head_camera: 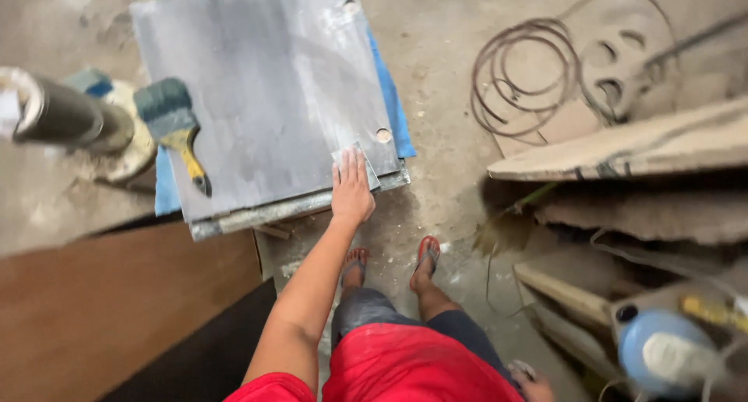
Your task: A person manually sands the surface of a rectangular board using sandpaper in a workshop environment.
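A grey painted panel lies flat on a blue sheet over a low stand. My left hand reaches out to the panel's near right corner and presses flat on a small grey piece of sandpaper, next to a round hole. A paintbrush with grey bristles and a yellow handle rests on the panel's left edge. Only part of my right hand shows, down at the bottom edge by my hip; what it holds is hidden. My feet in sandals stand just in front of the panel.
A dark cylinder and a paint-stained tin sit left of the panel. A brown board lies at lower left. A wire coil, stacked wooden boards and a blue and white object crowd the right.
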